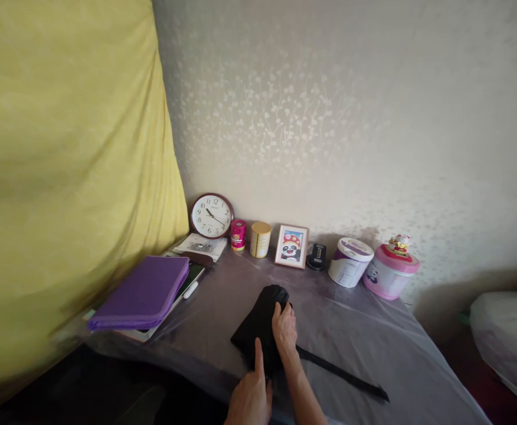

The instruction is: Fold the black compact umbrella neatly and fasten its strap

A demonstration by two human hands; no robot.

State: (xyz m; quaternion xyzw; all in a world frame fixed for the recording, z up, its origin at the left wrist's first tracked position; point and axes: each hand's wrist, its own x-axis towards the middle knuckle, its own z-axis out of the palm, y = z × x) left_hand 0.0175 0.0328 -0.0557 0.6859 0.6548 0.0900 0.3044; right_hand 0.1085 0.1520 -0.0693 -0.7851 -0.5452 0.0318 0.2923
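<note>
A black folded fabric bundle [256, 321] lies on the covered table, its far end rounded and a long black strap [342, 373] trailing from it to the right. My right hand [285, 327] is closed on the bundle's right side, fingers bent over the fabric near the far end. At the near end is my left hand [250, 394], its index finger stretched along the cloth and its thumb by the near edge. The other left fingers are curled and mostly hidden.
Along the wall stand a clock [212, 216], a pink can [238, 235], a yellow-lidded can [260, 239], a framed panda picture [291, 245], a black hole punch [316, 257], a white tub [350, 263] and a pink-lidded tub [390, 273]. A purple folder [141, 292] lies left.
</note>
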